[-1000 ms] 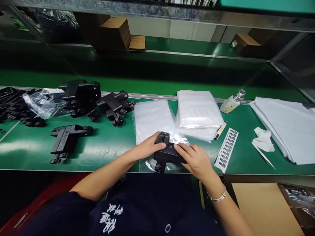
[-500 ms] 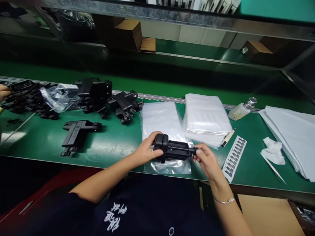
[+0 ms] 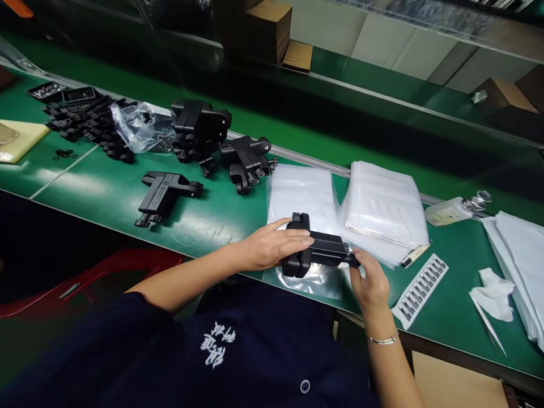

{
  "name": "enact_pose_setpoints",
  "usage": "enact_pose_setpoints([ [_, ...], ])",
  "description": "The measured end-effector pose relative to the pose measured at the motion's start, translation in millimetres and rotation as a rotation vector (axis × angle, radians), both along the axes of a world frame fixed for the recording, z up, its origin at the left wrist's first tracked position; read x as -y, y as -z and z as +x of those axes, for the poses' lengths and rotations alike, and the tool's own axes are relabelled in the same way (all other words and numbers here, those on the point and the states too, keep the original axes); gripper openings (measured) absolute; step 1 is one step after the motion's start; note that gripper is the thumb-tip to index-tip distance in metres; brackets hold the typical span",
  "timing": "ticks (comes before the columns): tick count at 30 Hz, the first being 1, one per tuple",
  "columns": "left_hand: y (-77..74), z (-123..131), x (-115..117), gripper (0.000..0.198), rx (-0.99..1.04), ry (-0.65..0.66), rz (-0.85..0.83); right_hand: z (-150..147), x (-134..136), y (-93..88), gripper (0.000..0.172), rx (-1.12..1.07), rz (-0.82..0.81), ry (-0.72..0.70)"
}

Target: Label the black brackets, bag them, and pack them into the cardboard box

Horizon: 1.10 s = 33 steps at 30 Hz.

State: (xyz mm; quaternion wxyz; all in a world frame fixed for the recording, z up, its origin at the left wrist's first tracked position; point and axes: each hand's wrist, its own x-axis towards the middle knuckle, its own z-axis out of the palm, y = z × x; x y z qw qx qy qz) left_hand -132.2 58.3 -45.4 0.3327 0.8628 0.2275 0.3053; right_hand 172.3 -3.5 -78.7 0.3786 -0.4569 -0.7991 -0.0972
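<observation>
A black plastic clamp-like holder (image 3: 328, 247) lies level between my hands, above a clear plastic bag (image 3: 300, 181) at the bench's front edge. My left hand (image 3: 272, 245) wraps its wide, blocky end, fingers over the top. At the narrow end, the fingers of my right hand (image 3: 370, 279) pinch a small black stub. To the left a similar T-shaped black holder (image 3: 164, 192) rests on the green bench, and more black holders (image 3: 249, 158) are piled behind it.
A stack of clear plastic bags (image 3: 385, 198) stands right of the holder. Further right are a bottle (image 3: 453, 211), a label sheet (image 3: 420, 290), a crumpled tissue (image 3: 495, 294) and white tweezers (image 3: 487, 323). Many small black parts (image 3: 91, 122) fill the far left.
The holder has been rolled over: its hollow, railed side faced up before, and now a smoother ridged side does. My left fingers have shifted across its top. The view has swung left.
</observation>
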Motion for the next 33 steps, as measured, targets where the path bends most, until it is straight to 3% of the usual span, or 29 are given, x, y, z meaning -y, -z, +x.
enact_pose_setpoints([
  [5,-5.3,-0.4,4.1,0.039,0.002,-0.061,-0.096,-1.4,3.3,-5.0,0.048,0.008,-0.007,-0.024],
  [9,-5.2,3.6,4.1,0.063,0.164,-0.239,-0.561,-6.4,13.7,-27.8,0.039,0.063,-0.078,-0.104],
  [11,-2.5,7.1,3.4,0.066,0.262,-0.235,-0.803,-13.1,20.4,-40.2,0.030,0.058,-0.095,-0.190],
  [13,-0.9,9.7,3.7,0.071,0.298,-0.196,-0.894,-19.9,25.5,-48.9,0.021,-0.020,-0.143,-0.256],
  [16,-4.2,10.2,6.6,0.076,0.259,-0.181,-0.817,-24.2,30.6,-50.2,0.015,-0.240,-0.322,-0.212],
  [19,-11.9,8.5,11.1,0.076,0.183,-0.177,-0.685,-21.8,34.4,-39.8,0.012,-0.508,-0.579,-0.130],
  [22,-17.8,8.3,14.3,0.069,0.067,-0.165,-0.452,-18.7,32.7,-28.1,0.018,-0.902,-0.901,-0.114],
  [25,-20.4,10.6,16.3,0.059,0.021,-0.012,-0.146,-16.8,26.0,-22.1,0.022,-1.247,-1.285,-0.135],
  [27,-21.2,12.7,18.1,0.058,0.033,0.073,-0.017,-15.8,22.6,-20.6,0.023,-1.365,-1.469,-0.178],
  [30,-19.5,15.6,19.8,0.060,0.034,0.005,-0.109,-14.8,22.6,-18.7,0.026,-1.459,-1.477,-0.216],
  [33,-12.0,19.0,16.3,0.063,0.115,-0.243,-0.418,-14.8,26.9,-15.3,0.040,-1.453,-1.280,-0.199],
])
